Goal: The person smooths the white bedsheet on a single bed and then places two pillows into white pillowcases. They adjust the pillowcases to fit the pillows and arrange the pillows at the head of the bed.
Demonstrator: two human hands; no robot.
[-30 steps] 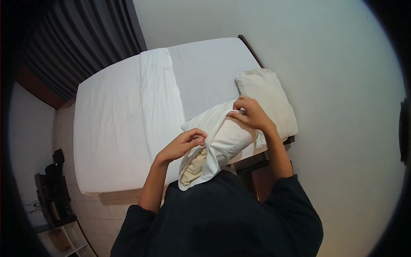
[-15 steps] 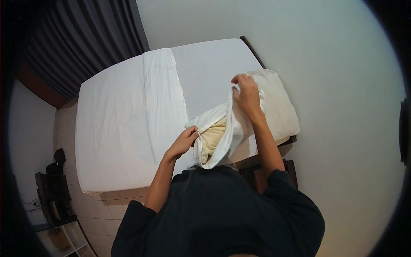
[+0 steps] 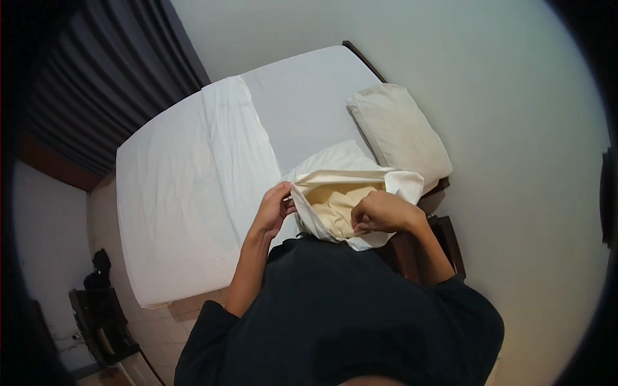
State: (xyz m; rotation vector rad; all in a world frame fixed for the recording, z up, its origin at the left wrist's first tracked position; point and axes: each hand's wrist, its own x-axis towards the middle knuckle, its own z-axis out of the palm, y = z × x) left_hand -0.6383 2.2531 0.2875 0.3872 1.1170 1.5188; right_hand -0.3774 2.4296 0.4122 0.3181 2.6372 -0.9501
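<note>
A white pillowcase (image 3: 393, 183) gapes wide in front of my body, with a cream-yellow pillow (image 3: 331, 209) showing inside it. My left hand (image 3: 275, 207) pinches the left edge of the case's opening between thumb and fingers. Reaching into the opening from the right, my right hand (image 3: 384, 213) has its fingers curled closed against the pillow's cream cloth; its fingertips are partly hidden. The far part of the case rests on the bed's near side.
The bed (image 3: 302, 96) has a white sheet and a folded white cover (image 3: 187, 186). Another white pillow (image 3: 402, 125) lies by the dark headboard (image 3: 364, 59). Dark curtains (image 3: 116, 77) hang at far left. A dark wooden piece of furniture (image 3: 447, 241) stands at right, a black stand (image 3: 96, 315) at lower left.
My right hand has left the raised rim of the pillowcase and come down into its opening. The opening now spreads wider, the second pillow shows fully, and the view has shifted slightly.
</note>
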